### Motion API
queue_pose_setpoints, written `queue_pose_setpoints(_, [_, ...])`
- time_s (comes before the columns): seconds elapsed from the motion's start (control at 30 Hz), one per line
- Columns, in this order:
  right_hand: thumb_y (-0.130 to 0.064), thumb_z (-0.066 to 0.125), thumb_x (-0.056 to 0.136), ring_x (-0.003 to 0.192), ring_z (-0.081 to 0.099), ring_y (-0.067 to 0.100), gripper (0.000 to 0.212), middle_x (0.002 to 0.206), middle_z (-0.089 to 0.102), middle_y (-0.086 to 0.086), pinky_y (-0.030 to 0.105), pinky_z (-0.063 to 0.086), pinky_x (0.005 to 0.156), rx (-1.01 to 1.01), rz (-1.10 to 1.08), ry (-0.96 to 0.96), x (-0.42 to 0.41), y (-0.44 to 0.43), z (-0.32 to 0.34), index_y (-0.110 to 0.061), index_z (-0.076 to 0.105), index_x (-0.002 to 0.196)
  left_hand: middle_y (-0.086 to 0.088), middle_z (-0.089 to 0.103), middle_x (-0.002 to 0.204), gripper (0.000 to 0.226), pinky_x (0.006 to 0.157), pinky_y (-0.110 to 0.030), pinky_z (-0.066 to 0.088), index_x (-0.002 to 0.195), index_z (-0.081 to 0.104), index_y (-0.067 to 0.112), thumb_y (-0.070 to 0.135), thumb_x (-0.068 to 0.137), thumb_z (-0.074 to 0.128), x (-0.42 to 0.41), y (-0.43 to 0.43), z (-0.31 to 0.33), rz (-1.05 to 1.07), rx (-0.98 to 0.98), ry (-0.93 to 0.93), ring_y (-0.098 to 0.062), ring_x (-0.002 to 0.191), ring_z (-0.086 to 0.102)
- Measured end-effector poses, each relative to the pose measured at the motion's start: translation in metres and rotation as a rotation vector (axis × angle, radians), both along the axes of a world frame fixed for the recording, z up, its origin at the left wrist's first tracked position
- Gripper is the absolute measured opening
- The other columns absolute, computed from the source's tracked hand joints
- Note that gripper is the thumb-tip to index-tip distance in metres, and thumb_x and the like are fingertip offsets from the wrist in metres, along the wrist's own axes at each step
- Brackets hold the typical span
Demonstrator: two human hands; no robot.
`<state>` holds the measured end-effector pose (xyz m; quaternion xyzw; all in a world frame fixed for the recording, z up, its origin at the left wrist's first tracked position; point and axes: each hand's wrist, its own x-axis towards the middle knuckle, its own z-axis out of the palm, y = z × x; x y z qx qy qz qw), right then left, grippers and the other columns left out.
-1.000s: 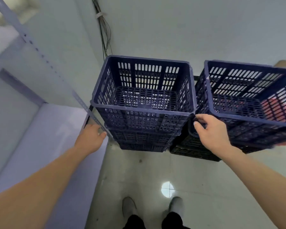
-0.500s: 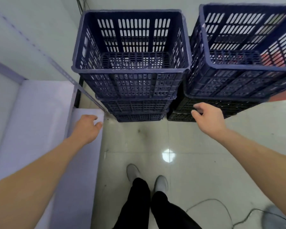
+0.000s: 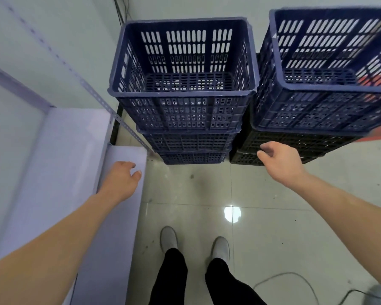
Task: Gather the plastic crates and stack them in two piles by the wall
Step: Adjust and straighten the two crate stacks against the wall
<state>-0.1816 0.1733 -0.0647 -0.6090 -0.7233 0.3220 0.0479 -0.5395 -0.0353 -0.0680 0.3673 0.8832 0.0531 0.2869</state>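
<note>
Pale tiled floor [image 3: 273, 194] underfoot, white wall [image 3: 185, 7] ahead.

Left hand [image 3: 121, 181] empty, fingers loosely curled, thumb out, over the front edge of a pale shelf [image 3: 119, 216]; impossible to tell whether touching it. Right hand [image 3: 282, 161] empty too, fingers loosely bent, gripping nothing.

Against the wall, beyond both hands, two piles of crates side by side, close enough to touch or nearly so. Left pile [image 3: 183, 111]: three blue crates nested, farther out than the hands and between them. Right pile [image 3: 317, 111]: one blue crate on top of black crates [image 3: 295, 142], just beyond the right hand, which sits in front of the lower left corner of the black ones; contact not certain. Something orange [image 3: 374, 80] showing through the slots of that top crate, far to the right.

Slotted metal post [image 3: 110, 111] just beyond the left hand, beside the left pile.

Grey shoes [image 3: 168, 238] and black trousers between the forearms, nearer the body than either hand. Bright light spot [image 3: 231, 214] on the tiles just ahead of the shoes. Thin cable [image 3: 295, 280] on the floor under the right forearm.
</note>
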Motion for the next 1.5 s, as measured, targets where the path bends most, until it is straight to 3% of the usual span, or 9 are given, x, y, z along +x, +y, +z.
queue_pose_setpoints(0.4, [-0.049, 0.046, 0.106, 0.14, 0.048, 0.036, 0.064, 0.15, 0.055, 0.018, 0.042, 0.034, 0.114, -0.102, -0.17, 0.022, -0.049, 0.019, -0.082, -0.004, 0.047, 0.152, -0.017, 0.037, 0.157, 0.067, 0.115, -0.043, 0.03, 0.154, 0.033, 0.004, 0.045, 0.102, 0.047, -0.059, 0.066, -0.079, 0.211, 0.173, -0.148, -0.035, 0.14, 0.041])
queue_pose_setpoints(0.5, [-0.053, 0.039, 0.107, 0.144, 0.043, 0.034, 0.067, 0.156, 0.049, 0.016, 0.042, 0.031, 0.116, -0.047, -0.255, 0.107, -0.07, 0.041, -0.113, -0.007, 0.042, 0.156, -0.019, 0.041, 0.154, 0.069, 0.111, -0.044, 0.034, 0.152, 0.035, 0.003, 0.049, 0.102, 0.046, -0.076, 0.093, -0.104, 0.292, 0.291, -0.138, -0.039, 0.139, 0.041])
queue_pose_setpoints(0.6, [-0.055, 0.035, 0.107, 0.148, 0.039, 0.032, 0.067, 0.16, 0.045, 0.012, 0.042, 0.028, 0.119, 0.005, -0.334, 0.244, -0.087, 0.066, -0.154, -0.012, 0.039, 0.158, -0.018, 0.056, 0.137, 0.06, 0.091, -0.035, 0.037, 0.137, 0.049, 0.002, 0.049, 0.1, 0.05, -0.089, 0.118, -0.136, 0.352, 0.482, -0.126, -0.032, 0.12, 0.053])
queue_pose_setpoints(0.77, [-0.053, 0.036, 0.108, 0.149, 0.037, 0.024, 0.063, 0.161, 0.042, 0.004, 0.029, 0.025, 0.117, 0.135, -0.356, 0.462, -0.104, 0.109, -0.22, -0.016, 0.037, 0.159, -0.009, 0.052, 0.143, 0.062, 0.096, -0.03, 0.033, 0.145, 0.042, 0.008, 0.051, 0.101, 0.047, -0.103, 0.155, -0.194, 0.388, 0.744, -0.074, -0.029, 0.132, 0.048])
queue_pose_setpoints(0.97, [-0.037, 0.07, 0.096, 0.123, 0.038, -0.005, 0.081, 0.14, 0.039, -0.02, 0.017, 0.031, 0.105, 0.285, -0.193, 0.613, -0.116, 0.128, -0.276, -0.021, 0.025, 0.161, 0.003, 0.053, 0.144, 0.084, 0.108, -0.038, 0.041, 0.148, 0.037, 0.023, 0.055, 0.081, 0.076, -0.121, 0.167, -0.259, 0.282, 0.917, -0.008, -0.021, 0.128, 0.053])
queue_pose_setpoints(1.1, [-0.063, 0.062, 0.093, 0.125, 0.045, 0.004, 0.079, 0.14, 0.047, -0.017, 0.029, 0.035, 0.105, 0.487, -0.149, 0.63, -0.12, 0.134, -0.306, -0.024, 0.036, 0.156, 0.007, 0.057, 0.124, 0.064, 0.097, -0.033, 0.045, 0.128, 0.05, 0.023, 0.035, 0.076, 0.086, -0.121, 0.174, -0.285, 0.186, 1.025, 0.055, -0.014, 0.112, 0.055])
queue_pose_setpoints(1.27, [-0.085, 0.039, 0.088, 0.131, 0.045, 0.01, 0.09, 0.142, 0.048, -0.012, 0.032, 0.034, 0.111, 0.666, -0.21, 0.707, -0.133, 0.149, -0.323, -0.023, 0.042, 0.152, 0.001, 0.056, 0.104, 0.042, 0.081, -0.033, 0.041, 0.105, 0.046, 0.022, 0.046, 0.084, 0.075, -0.126, 0.19, -0.291, 0.336, 1.169, 0.106, -0.02, 0.096, 0.054])
queue_pose_setpoints(1.43, [-0.068, 0.052, 0.087, 0.119, 0.054, 0.022, 0.052, 0.124, 0.055, -0.005, 0.04, 0.042, 0.101, 0.682, -0.213, 0.706, -0.137, 0.154, -0.326, -0.032, 0.046, 0.124, -0.003, 0.06, 0.11, 0.071, 0.085, -0.042, 0.051, 0.105, 0.048, 0.024, 0.069, 0.059, 0.076, -0.141, 0.18, -0.314, 0.297, 1.157, 0.205, -0.023, 0.103, 0.058])
queue_pose_setpoints(1.5, [-0.06, 0.068, 0.085, 0.118, 0.052, 0.017, 0.06, 0.124, 0.051, -0.008, 0.038, 0.04, 0.099, 0.643, -0.182, 0.667, -0.133, 0.151, -0.324, -0.027, 0.047, 0.13, -0.005, 0.062, 0.112, 0.075, 0.09, -0.048, 0.053, 0.107, 0.051, 0.023, 0.066, 0.054, 0.083, -0.146, 0.178, -0.314, 0.218, 1.117, 0.249, -0.025, 0.107, 0.06])
